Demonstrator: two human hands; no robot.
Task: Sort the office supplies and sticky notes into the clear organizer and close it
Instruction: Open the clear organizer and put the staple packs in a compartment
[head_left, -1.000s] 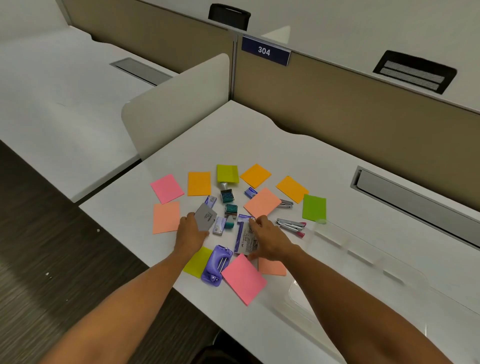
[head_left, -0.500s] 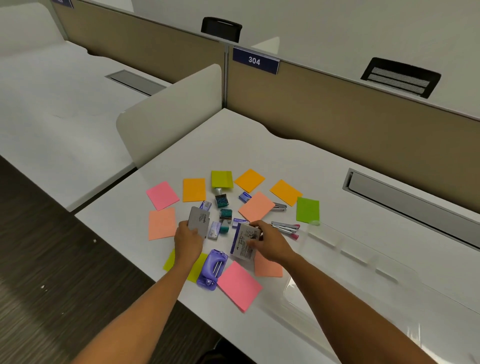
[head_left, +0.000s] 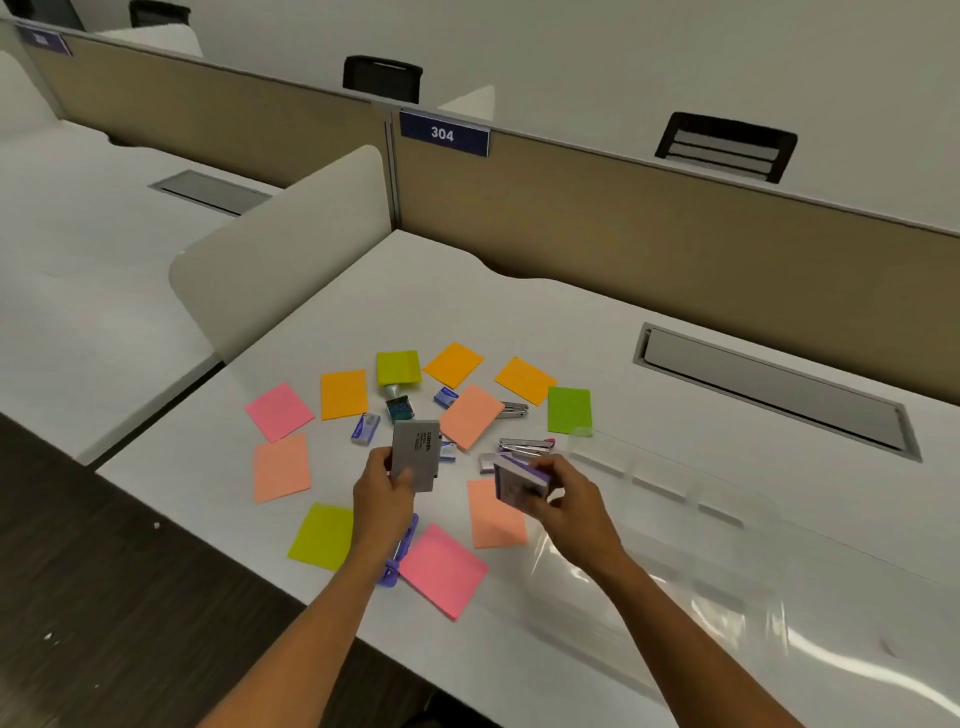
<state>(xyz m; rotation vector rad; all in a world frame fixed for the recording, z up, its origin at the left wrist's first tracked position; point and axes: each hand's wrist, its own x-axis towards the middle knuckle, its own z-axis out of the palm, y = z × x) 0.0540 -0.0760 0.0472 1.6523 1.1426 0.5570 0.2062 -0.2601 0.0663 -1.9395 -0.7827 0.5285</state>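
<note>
We find the left hand (head_left: 383, 486) gripping a grey box (head_left: 415, 454) by its lower end, upright above the desk (head_left: 519, 312). The right hand (head_left: 569, 499) has its fingers curled round a purple-edged box (head_left: 519, 480), tilted and held clear of the surface. Both boxes look light and stiff, best taken across their narrow sides. The sticky notes (head_left: 470, 415) lie loose in a ring on the desk; they are thin and limp, and we judge they need lifting from an edge. The clear organizer (head_left: 670, 483) sits to the right, open; its walls are nearly invisible, and glare hides how its compartments are divided. A purple tool (head_left: 397, 564) is partly covered by the left forearm. Print on both boxes is too small to read.
</note>
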